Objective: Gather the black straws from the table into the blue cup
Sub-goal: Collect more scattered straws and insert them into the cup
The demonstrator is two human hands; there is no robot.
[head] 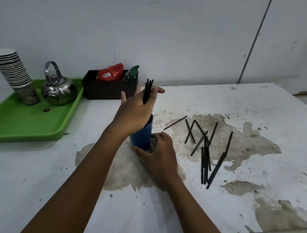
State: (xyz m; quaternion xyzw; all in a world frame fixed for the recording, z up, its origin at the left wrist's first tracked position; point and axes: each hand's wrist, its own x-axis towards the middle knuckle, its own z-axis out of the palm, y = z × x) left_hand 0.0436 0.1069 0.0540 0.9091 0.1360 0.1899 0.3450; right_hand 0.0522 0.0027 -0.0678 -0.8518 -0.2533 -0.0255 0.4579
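1. Toward desk (18, 186) centre: blue cup (141, 137) upright; R hand (159, 155) grip curled round its base.
2. Over cup: L hand (135, 111) grip pinching straw bundle (148, 89).
3. Toward right edge: loose black straws (202, 167) scattered flat.

Green tray (28, 121) stands left of blue cup (141, 136), black box (108, 91) just behind.

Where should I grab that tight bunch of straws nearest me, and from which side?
Probably pinch the bunch across its middle, from above with the right hand. The straws lie flat, nearly parallel and close together there, so one pinch spans them.
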